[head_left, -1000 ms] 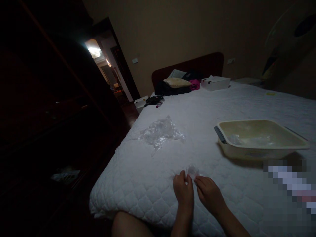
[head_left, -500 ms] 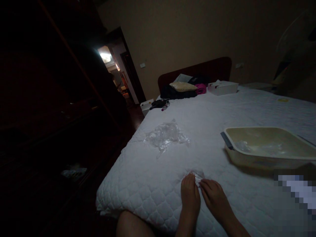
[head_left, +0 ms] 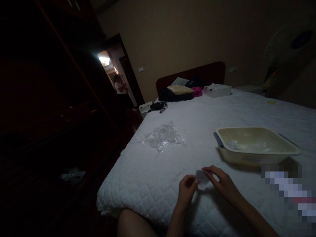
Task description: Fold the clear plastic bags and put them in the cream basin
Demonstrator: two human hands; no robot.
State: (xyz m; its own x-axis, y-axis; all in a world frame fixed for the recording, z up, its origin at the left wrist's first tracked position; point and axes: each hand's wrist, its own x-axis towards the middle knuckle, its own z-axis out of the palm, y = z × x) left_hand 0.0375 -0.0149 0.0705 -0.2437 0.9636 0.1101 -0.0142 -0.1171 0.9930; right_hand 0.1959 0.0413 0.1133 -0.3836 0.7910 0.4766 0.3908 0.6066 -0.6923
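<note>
Both my hands rest on the white quilted mattress (head_left: 153, 187) near its front edge. My left hand (head_left: 186, 190) is curled, its fingertips pinching one end of a small clear plastic piece (head_left: 201, 177). My right hand (head_left: 221, 182) holds the other end, fingers bent over it. A crumpled heap of clear plastic bags (head_left: 162, 136) lies further up the bed to the left.
A beige square basin (head_left: 256, 144) with clear plastic inside stands on the bed at right. Clothes, a pillow (head_left: 180, 89) and a white box (head_left: 217, 90) lie by the dark headboard. A person (head_left: 120, 89) stands in the lit doorway. Dark wardrobe at left.
My hands have lifted slightly off the mattress and drawn apart, spreading the small plastic piece between them. A person has appeared in the doorway.
</note>
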